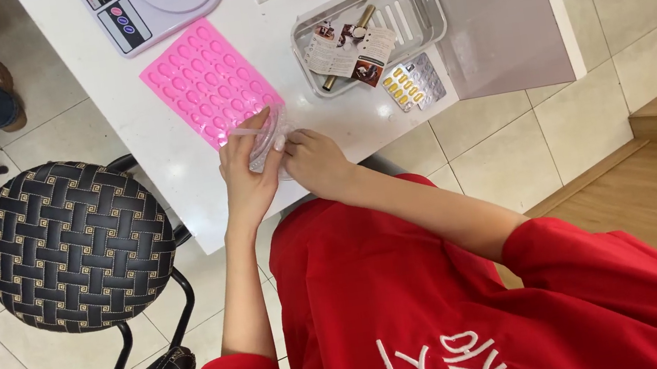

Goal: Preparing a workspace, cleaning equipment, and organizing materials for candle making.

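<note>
Care suits this step: both hands, left hand [246, 179] and right hand [315, 163], have fingers pinched on a small clear plastic bag [269, 140] at the desk's [354, 121] near edge, beside the pink mould tray [208, 80], so a steady, gentle pull seems best.

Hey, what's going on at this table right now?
A person in a red top holds a small clear plastic bag between the left hand and right hand at the edge of a white table, beside a pink mould tray. A grey basket, a blister pack and a scale lie farther back.
</note>
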